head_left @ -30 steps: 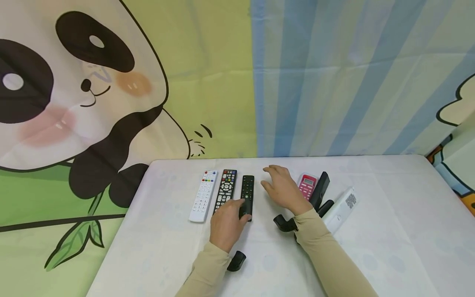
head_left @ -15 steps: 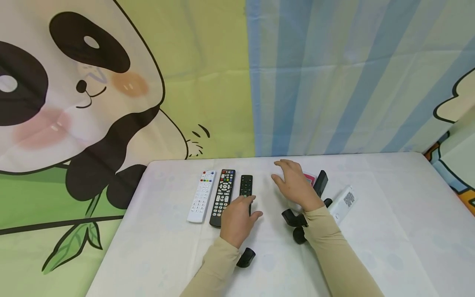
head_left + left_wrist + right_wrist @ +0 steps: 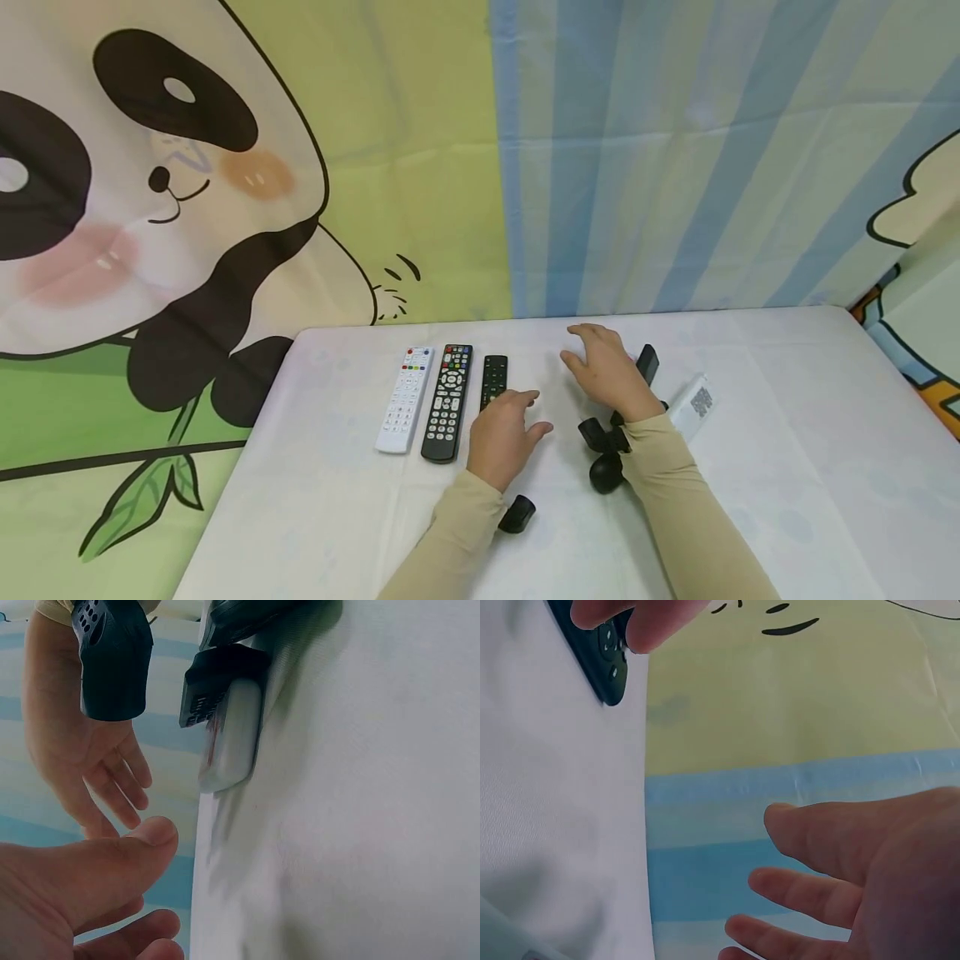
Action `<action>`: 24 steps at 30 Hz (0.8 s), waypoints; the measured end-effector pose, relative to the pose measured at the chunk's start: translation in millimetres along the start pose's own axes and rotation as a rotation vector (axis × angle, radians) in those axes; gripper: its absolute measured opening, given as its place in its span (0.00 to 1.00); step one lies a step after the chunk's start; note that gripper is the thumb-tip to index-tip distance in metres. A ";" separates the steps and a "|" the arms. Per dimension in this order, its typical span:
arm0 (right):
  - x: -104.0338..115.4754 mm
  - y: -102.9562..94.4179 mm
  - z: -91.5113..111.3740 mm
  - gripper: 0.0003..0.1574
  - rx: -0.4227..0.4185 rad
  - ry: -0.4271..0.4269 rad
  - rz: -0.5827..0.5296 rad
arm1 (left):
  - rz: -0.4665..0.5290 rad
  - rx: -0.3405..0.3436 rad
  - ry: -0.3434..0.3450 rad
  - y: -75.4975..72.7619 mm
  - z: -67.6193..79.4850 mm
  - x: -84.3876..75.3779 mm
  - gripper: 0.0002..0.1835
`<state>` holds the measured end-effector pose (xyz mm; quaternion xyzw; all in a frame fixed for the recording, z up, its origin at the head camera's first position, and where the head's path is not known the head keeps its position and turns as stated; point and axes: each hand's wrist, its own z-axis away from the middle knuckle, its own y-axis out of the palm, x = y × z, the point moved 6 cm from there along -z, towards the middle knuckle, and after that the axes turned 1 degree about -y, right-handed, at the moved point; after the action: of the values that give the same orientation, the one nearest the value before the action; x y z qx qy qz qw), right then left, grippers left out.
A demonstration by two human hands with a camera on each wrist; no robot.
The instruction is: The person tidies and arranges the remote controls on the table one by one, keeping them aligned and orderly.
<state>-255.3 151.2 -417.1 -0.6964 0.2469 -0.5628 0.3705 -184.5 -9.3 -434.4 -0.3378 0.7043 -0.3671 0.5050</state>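
Observation:
My left hand [image 3: 504, 437] hovers over the table with fingers loosely spread, holding nothing. It partly covers a short black remote control [image 3: 494, 377], whose upper end shows. To its left lie a longer black remote [image 3: 447, 404] with many buttons and a white remote [image 3: 405, 400], side by side. My right hand [image 3: 611, 375] is raised with relaxed fingers, nothing between them. Just behind it sit a black remote [image 3: 648, 364] and a white one with a printed square code [image 3: 693, 404]. A pale, thick-edged device [image 3: 236, 742] stands out in the left wrist view.
The table has a white cloth [image 3: 795, 433]. A curtain [image 3: 660, 167] with a panda print and blue stripes hangs at its far edge. Black devices [image 3: 517, 514] are worn at both wrists. A round black piece [image 3: 606, 472] is beside the right sleeve.
My left hand has lifted off the short black remote and moved right. My right hand has moved right too, now hiding the red remote. The lined-up remotes stay put.

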 end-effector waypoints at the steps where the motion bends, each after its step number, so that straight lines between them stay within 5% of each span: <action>1: -2.0 -0.1 -0.1 0.31 0.002 0.005 0.005 | -0.002 0.005 0.000 2.2 -1.2 -0.5 0.25; 24: -29.0 -0.8 -3.4 0.32 0.020 0.090 0.126 | 0.035 0.015 0.003 29.9 -15.4 -20.2 0.24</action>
<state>-265.7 173.0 -433.6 -0.6497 0.3009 -0.5716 0.4008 -197.1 25.6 -447.3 -0.3212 0.7080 -0.3639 0.5129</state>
